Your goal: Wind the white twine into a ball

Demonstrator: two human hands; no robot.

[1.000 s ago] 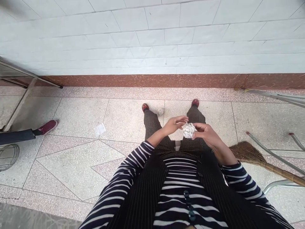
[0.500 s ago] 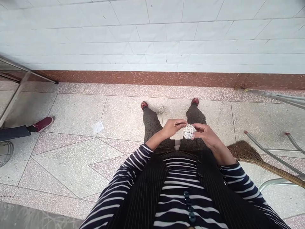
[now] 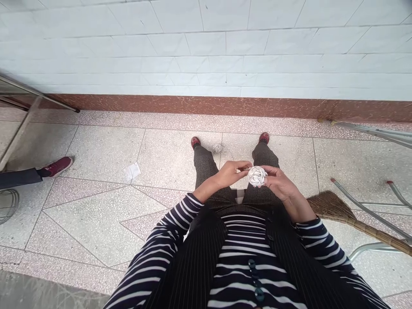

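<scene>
A round ball of white wound cord point(image 3: 257, 176) is held up in front of my lap. My right hand point(image 3: 280, 184) grips its right side between thumb and fingers. At the ball's left edge, my left hand point(image 3: 231, 173) pinches a thin strand of the cord, its fingertips close against the winding. A second, smaller whitish ball of cord point(image 3: 217, 148) lies on the floor between my feet. From it a thin line of cord runs up toward my hands, hard to follow near the fingers.
A straw broom point(image 3: 331, 206) lies to my right beside metal chair legs point(image 3: 363, 202). A white paper point(image 3: 132, 172) is on the floor at left, near another person's shoe point(image 3: 59, 166). A tiled wall point(image 3: 225, 43) stands ahead, and a metal frame point(image 3: 22, 128) is at far left.
The held ball has turned in my right hand, so its coiled, spiral face now points up at me. My left hand has shifted slightly and stays at the ball's left edge.
</scene>
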